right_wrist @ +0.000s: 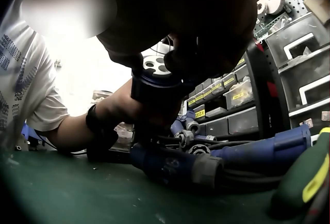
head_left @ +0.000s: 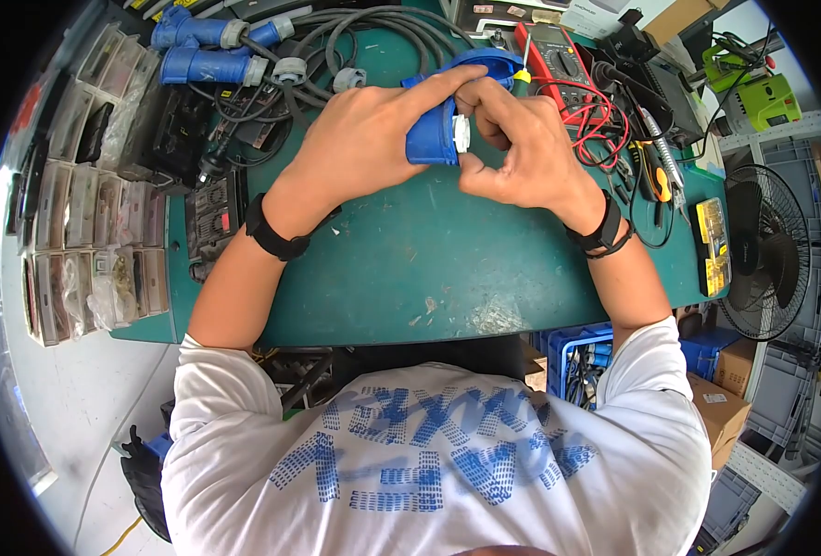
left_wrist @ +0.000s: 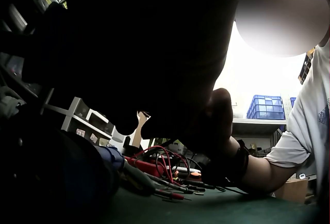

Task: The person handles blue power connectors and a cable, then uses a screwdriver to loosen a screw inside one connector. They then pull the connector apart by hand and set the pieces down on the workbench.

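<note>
My left hand (head_left: 359, 139) grips a blue industrial socket (head_left: 432, 139), its fingers along the far side of the housing. A white round insert (head_left: 462, 134) sticks out of the socket's right end. In the right wrist view the holes in the white insert's face (right_wrist: 157, 65) show, with dark fingertips close around its edge. My right hand (head_left: 531, 139) curls its thumb and index finger at that end, pinching the insert. A blue round lid (head_left: 494, 63) shows just beyond the hands. The left wrist view is mostly dark there.
Blue connectors (head_left: 208, 67) with thick grey cables lie at the back left. A red multimeter (head_left: 561, 67) with red leads stands at the back right. Hand tools (head_left: 653, 176) and a yellow bit case (head_left: 711, 246) lie right. A fan (head_left: 767, 250) stands beyond the green table (head_left: 383, 278).
</note>
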A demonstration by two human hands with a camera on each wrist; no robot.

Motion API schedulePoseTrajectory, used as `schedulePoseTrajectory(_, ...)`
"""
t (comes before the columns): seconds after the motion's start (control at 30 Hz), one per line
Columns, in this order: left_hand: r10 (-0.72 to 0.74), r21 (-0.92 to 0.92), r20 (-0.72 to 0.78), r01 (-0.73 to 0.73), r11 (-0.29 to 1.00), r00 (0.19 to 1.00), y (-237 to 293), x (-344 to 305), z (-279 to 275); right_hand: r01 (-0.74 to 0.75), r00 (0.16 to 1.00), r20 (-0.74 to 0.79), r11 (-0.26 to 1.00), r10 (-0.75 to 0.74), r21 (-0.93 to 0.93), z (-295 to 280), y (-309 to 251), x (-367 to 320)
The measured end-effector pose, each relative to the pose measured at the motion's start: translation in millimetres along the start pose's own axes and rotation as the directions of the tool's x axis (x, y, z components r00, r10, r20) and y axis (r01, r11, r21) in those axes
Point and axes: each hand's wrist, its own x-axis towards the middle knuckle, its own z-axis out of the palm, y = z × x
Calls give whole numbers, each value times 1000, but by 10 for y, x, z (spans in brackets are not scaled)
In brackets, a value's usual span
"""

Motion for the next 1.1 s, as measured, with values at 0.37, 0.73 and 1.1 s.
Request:
schedulePoseTrajectory(0.37,-53,90,5,52,995,999,25,43,-138,-365,924,-8,873,383,-325,-723,382,34)
schedulePoseTrajectory(0.73,-27,-168,-119,7,986,992,14,92,-91,13,955,245,803,166,-595,-270,668,-220)
schedulePoseTrajectory(1.1,-11,-286,-340,-92,954,940,-127,-30,-70,96,984,178,791,17,-605,-419,493,36)
